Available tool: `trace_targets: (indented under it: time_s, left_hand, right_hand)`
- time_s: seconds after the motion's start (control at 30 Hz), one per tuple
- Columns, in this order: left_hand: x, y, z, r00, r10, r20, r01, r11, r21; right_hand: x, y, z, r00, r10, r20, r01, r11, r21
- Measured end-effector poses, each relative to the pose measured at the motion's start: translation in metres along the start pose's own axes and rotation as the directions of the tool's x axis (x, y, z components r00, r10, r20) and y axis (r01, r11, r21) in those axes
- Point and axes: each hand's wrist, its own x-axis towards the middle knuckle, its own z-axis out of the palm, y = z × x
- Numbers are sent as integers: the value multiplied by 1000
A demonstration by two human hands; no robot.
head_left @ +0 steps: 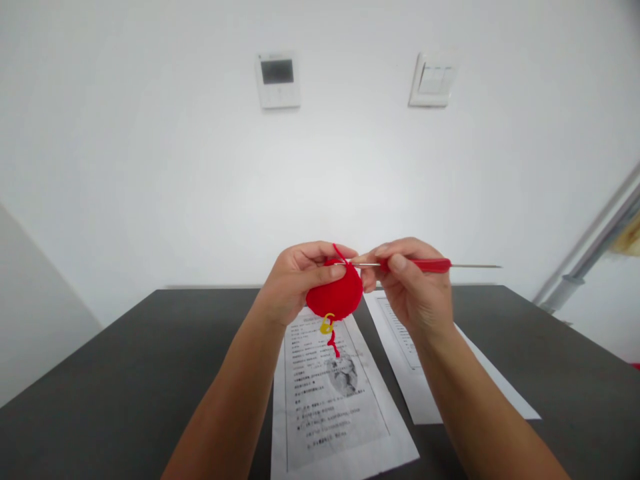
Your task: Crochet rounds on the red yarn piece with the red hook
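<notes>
My left hand [295, 277] is closed on a round red crocheted piece [336, 297], pinching its top edge between thumb and fingers. A yellow stitch marker [327, 325] and a short red yarn tail [333, 343] hang from its lower edge. My right hand [413, 283] is closed on a crochet hook [430, 265] with a red handle. The hook's metal tip points left into the top of the red piece, where a loop of red yarn rises. Both hands are held up above the dark table [125, 387].
Two printed sheets lie on the table under my hands: one with text and a picture [330, 400], another [425, 373] to its right. A white wall behind carries a thermostat panel [277, 79] and a light switch [431, 80]. A metal rail [590, 257] slants at the right.
</notes>
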Motion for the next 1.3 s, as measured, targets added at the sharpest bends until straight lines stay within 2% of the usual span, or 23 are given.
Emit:
trace_targets:
  time_s: [0.1, 0.2, 0.3, 0.4, 0.5, 0.73, 0.87, 1.03, 1.17, 1.3]
  left_hand:
    - [0, 1, -3, 999, -39, -9, 39, 999, 9]
    - [0, 3, -5, 999, -50, -3, 50, 999, 21]
    - [1, 3, -4, 999, -34, 3, 34, 999, 37]
    - [1, 3, -2, 1000, -26, 4, 26, 998, 49]
    - [1, 2, 1, 999, -23, -26, 25, 998, 64]
    - [2, -4, 3, 997, 11, -74, -3, 994, 110]
    - [3, -8, 5, 987, 108, -121, -80, 972, 221]
    - [3, -12, 11, 953, 251, -169, -180, 918, 353]
    - [2, -14, 14, 912, 363, -189, -248, 858, 450]
    - [1, -15, 14, 890, 419, -182, -282, 817, 503]
  right_hand:
    - [-3, 0, -4, 988, -142, 53, 150, 968, -202]
    - [-5, -2, -7, 953, -250, 173, 300, 869, -393]
    - [-3, -6, -8, 907, -294, 300, 412, 763, -499]
    - [0, -9, -8, 876, -298, 380, 473, 683, -556]
    - [1, -11, -8, 869, -281, 407, 485, 643, -593]
    - [0, -11, -14, 883, -232, 408, 457, 623, -635]
    - [0, -11, -15, 896, -227, 381, 435, 613, -659]
    - [-1, -11, -14, 911, -232, 340, 408, 613, -676]
    - [-1, -9, -11, 902, -262, 342, 430, 597, -677]
    - [-1, -6, -9, 890, -295, 347, 456, 584, -672]
